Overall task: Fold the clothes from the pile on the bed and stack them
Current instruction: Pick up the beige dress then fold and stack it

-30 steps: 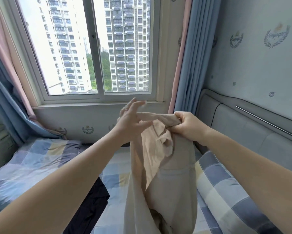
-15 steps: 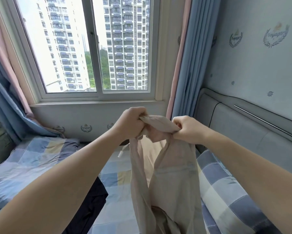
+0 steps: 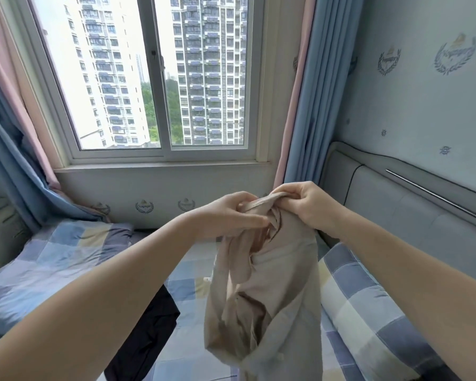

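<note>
Beige garment (image 3: 275, 292) held up, both hands gripping its top edge

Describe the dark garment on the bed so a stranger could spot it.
Below the window is a bed with a blue checked sheet. On it, beside the left forearm, lies a crumpled black garment. It is the only dark cloth, unlike the beige garment held up.

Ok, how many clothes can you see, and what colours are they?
Beige cloth garment, held up by the left hand and right hand: 1
Black cloth garment, lying on the blue checked bed: 1
Total: 2
</note>
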The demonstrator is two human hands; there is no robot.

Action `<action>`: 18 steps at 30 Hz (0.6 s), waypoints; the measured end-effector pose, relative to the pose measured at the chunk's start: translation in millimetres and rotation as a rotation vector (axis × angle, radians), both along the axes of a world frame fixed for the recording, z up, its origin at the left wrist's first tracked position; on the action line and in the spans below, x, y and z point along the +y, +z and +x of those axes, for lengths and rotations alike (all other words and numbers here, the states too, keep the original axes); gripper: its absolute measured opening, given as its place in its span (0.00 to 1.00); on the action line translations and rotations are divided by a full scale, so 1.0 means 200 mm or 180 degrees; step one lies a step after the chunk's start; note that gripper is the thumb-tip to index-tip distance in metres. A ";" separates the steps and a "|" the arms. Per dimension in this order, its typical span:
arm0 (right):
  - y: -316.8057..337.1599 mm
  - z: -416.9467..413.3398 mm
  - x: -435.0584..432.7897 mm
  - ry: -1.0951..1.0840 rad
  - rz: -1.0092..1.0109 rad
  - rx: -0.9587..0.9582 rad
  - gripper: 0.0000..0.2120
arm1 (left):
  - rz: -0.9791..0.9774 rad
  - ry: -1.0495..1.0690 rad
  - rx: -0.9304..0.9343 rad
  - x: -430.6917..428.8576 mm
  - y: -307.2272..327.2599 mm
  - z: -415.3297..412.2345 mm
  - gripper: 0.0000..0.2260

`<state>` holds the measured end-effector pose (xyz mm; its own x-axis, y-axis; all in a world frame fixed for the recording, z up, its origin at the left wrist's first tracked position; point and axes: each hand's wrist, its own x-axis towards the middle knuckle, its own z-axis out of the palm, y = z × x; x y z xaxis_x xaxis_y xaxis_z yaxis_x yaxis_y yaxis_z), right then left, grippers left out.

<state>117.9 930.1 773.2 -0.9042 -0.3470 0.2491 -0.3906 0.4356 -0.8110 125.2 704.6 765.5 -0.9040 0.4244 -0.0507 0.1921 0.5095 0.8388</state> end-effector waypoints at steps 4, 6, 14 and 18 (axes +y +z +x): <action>0.03 0.01 -0.04 -0.0031 0.0317 0.0216 0.04 | 0.0359 0.0644 0.1158 0.03 -0.01 -0.03 0.08; 0.01 0.01 -0.02 -0.0026 0.0512 0.0040 0.06 | 0.0399 0.0757 0.1397 0.01 0.02 -0.03 0.08; -0.31 0.00 0.17 -0.0728 0.1737 -0.0434 0.09 | 0.0635 0.1926 0.1790 -0.17 0.13 -0.08 0.10; -0.34 -0.01 0.21 -0.0661 0.1035 -0.0611 0.12 | 0.0204 0.2261 0.1603 -0.28 0.04 -0.13 0.09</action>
<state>115.0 972.8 705.5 -0.9824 -0.1853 -0.0228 -0.1229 0.7341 -0.6679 100.1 649.6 773.0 -0.8642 -0.2597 0.4309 0.2026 0.6043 0.7706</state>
